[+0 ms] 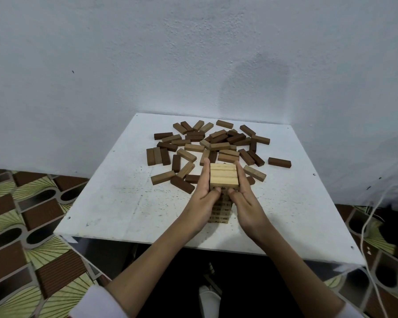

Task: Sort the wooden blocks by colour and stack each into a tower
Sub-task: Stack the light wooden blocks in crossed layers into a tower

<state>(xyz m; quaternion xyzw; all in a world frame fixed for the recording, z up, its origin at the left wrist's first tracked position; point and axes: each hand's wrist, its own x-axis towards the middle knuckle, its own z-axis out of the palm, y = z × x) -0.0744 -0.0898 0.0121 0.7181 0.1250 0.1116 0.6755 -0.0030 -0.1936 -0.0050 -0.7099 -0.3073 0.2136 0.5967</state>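
Pale wood: we are squaring up the light tower [223,180], which is standing at the near middle of the white table [115,203]. Our left hand [203,191] and right hand [244,196] are pressing its sides with straight fingers, thumbs on its front, gripping nothing. Mid-brown and dark blocks [211,145] are lying scattered behind. Next, we judge, comes releasing gently and starting a second colour's tower.

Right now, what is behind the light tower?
Behind the light tower loose brown blocks lie scattered on the white table. The tower and both hands hide any directly behind it.
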